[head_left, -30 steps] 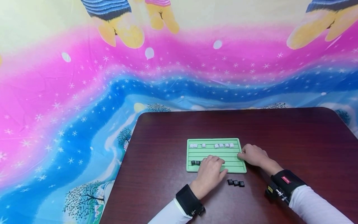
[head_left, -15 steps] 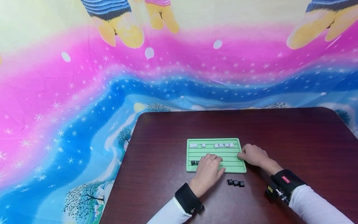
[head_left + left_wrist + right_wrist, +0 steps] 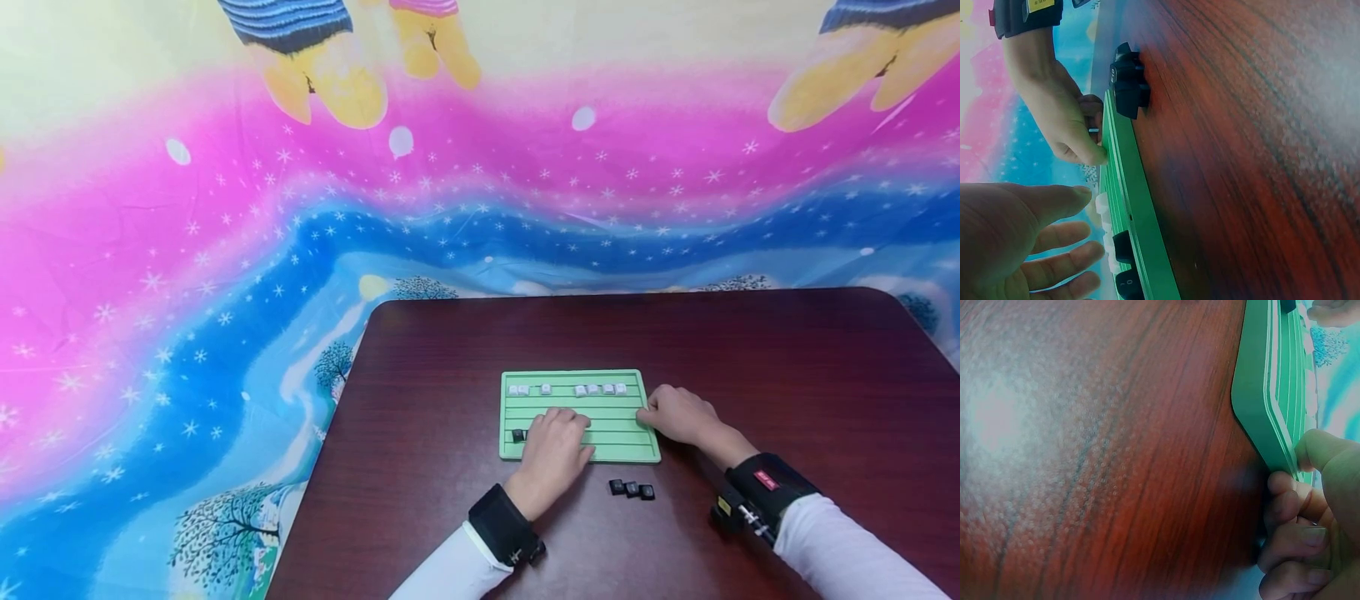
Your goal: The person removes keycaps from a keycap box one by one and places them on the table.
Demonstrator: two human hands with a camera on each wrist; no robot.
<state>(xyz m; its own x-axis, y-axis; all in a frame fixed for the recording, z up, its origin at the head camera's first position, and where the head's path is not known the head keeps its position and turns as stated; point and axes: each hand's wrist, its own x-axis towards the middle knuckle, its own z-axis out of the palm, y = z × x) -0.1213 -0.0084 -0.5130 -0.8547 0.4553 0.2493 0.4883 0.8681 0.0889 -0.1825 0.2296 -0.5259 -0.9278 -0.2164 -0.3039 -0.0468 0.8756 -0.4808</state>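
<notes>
Snowflake backdrop (image 3: 247, 275) behind, dark table (image 3: 420, 400) below both hands. Green tray (image 3: 618, 425) lies under left fingers; its right edge is pinched between thumb and curled fingers of right hand (image 3: 681, 415). Left hand (image 3: 551, 458): fingers loosely extended, slightly apart; can't tell if they touch anything. White keys (image 3: 593, 389) in a row beyond left fingertips. Two black keys (image 3: 1129, 284) on tray, just left of left fingers. Black trio (image 3: 632, 489) on table, right of left thumb, apart from it.
</notes>
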